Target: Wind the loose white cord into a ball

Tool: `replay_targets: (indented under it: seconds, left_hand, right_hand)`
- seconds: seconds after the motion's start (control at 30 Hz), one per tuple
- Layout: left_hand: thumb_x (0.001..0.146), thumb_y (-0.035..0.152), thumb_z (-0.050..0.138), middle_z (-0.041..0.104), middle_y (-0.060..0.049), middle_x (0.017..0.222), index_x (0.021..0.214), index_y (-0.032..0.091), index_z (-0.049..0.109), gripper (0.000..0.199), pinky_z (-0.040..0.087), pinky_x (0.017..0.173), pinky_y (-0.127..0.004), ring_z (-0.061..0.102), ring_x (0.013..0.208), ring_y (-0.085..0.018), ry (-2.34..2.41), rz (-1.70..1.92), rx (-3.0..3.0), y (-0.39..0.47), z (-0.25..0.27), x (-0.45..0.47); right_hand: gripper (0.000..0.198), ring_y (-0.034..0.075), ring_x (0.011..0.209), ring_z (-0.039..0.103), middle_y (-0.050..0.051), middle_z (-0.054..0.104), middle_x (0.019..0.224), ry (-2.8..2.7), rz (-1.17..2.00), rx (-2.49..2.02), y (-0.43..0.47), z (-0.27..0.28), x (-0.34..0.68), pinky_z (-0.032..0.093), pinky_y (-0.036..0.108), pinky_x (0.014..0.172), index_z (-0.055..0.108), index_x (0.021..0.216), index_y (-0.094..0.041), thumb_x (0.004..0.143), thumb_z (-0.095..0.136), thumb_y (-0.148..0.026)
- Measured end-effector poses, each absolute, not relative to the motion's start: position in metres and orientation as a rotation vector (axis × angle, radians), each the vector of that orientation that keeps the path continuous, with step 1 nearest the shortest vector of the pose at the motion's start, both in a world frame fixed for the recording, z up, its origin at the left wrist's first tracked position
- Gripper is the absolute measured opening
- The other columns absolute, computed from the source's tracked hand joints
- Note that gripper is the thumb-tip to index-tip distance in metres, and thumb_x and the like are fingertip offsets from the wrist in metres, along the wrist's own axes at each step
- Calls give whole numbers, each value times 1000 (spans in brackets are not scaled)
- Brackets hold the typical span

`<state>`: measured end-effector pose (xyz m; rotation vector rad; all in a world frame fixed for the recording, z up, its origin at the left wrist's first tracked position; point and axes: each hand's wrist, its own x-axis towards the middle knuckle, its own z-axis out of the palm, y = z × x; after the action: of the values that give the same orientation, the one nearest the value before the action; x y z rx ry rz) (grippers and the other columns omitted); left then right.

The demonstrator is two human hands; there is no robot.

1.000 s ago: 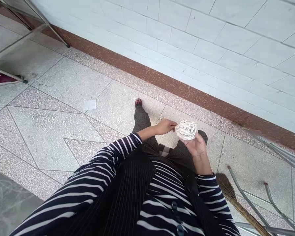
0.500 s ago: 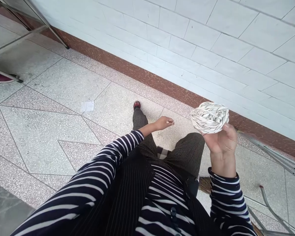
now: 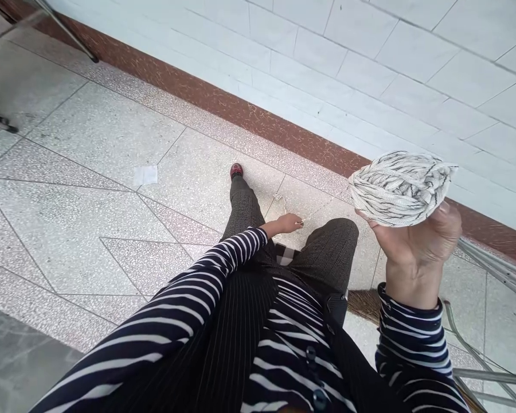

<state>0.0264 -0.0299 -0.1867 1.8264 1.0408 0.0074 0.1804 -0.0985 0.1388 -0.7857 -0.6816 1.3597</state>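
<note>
Faces a white tiled wall point(image 3: 284, 63) beyond the ball point(image 3: 402, 189) of pale cord flecked with dark thread, with a red-brown skirting point(image 3: 189, 86) along its foot. Has speckled floor point(image 3: 98, 137) underfoot, divided by thin dark lines into pale slabs and pinkish triangles. Shows a white scrap point(image 3: 146, 174) lying flat on it, well to the left of the ball, and a grey marbled surface point(image 3: 21, 361) far to the lower left. Includes a metal leg point(image 3: 69, 31) near the skirting, far to the ball's upper left. Shows metal poles point(image 3: 494, 261) to the ball's lower right, a bent-tube frame point(image 3: 490, 377) lower still, and a broom point(image 3: 363, 304) below the ball. Stretches one leg forward, left of the ball, in a red shoe point(image 3: 236, 170).

Cups the ball from below in the right hand point(image 3: 413, 241), palm up and half open around it, with thumb against its lower right side. Cannot tell how far the hidden fingers curl behind it. Has the left hand point(image 3: 289, 222) almost fisted, left of the ball and lower, pinching a thin strand point(image 3: 327, 205). Runs that strand nearly straight to the ball's left edge. Shows a loose loop point(image 3: 280, 199) of cord just past the left hand; cannot tell whether hanging or lying on the floor.
</note>
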Motion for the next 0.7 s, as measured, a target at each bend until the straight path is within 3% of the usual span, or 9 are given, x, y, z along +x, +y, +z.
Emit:
replay_targets:
  seconds: [0.07,0.13,0.2,0.3,0.43,0.6,0.7]
  left_hand:
    - [99,36,48,74,-13,103,102,11,76,37,47,85,-30,67,97,-25,1086,11,1802,-29,-187,23]
    - [100,34,45,73,-15,103,107,10,74,39,47,86,-32,66,95,-25,1133,22,1788,-26,-183,18]
    - [96,33,53,71,-16,116,125,10,67,40,47,90,-33,65,101,-25,1144,83,1738,-22,-173,14]
    - [85,31,70,61,-17,138,148,16,49,69,46,101,-36,59,122,-27,936,318,1556,-21,-139,16]
    - [77,32,81,50,-15,151,155,27,40,87,46,107,-42,51,136,-29,514,570,1179,-33,-78,14]
    - [80,52,79,55,-20,146,142,20,54,74,56,96,-46,58,128,-34,485,541,755,-48,-55,4]
    - [80,56,77,63,-21,136,132,15,60,69,58,94,-45,63,120,-33,627,597,614,-49,-65,5]
  right_hand:
    - [72,28,143,49,-5,70,128,-681,1339,-795,-101,142,183,41,55,121,62,125,-44,61,88,-26]
    - [70,28,141,51,-4,70,127,-678,1300,-810,-103,142,187,45,55,118,63,123,-44,60,88,-28]
    - [67,29,139,52,-2,70,128,-674,1284,-838,-104,134,189,48,54,114,64,122,-41,60,88,-31]
    - [61,30,130,59,1,69,127,-681,1306,-935,-102,101,188,53,53,105,64,120,-36,63,84,-34]
    - [56,24,109,64,0,65,119,-741,1165,-1200,-95,34,179,57,44,94,60,111,-33,61,86,-30]
    - [57,25,110,60,7,57,124,-1049,922,-1464,-102,-25,159,55,44,92,51,120,-28,73,80,-43]
    - [63,30,124,52,10,52,134,-1172,889,-1500,-114,-37,150,51,49,102,56,125,-29,69,84,-40]
